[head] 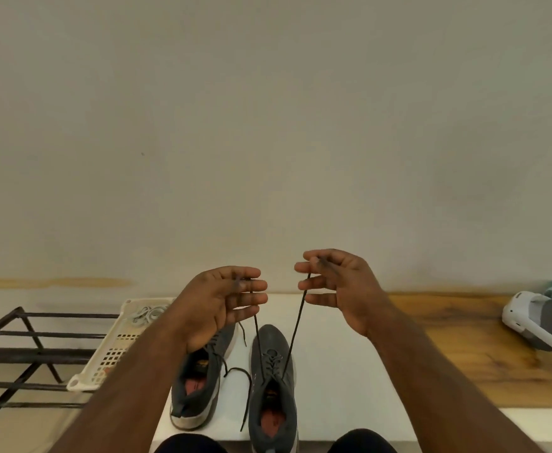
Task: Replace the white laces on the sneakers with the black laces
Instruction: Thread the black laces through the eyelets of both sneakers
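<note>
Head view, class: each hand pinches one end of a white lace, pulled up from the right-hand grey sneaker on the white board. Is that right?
Not quite. The head view shows the lace is black, not white. The rest holds: the left hand and right hand each pinch one end, raised from the right-hand grey sneaker on the white board.

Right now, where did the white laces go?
In the head view the white laces lie bunched in the cream plastic basket, left of the two grey sneakers and beside the black metal rack.

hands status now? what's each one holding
Left hand: pinching one end of the black lace threaded through the right-side sneaker.
Right hand: pinching the other end of that lace, pulled up taut.
</note>
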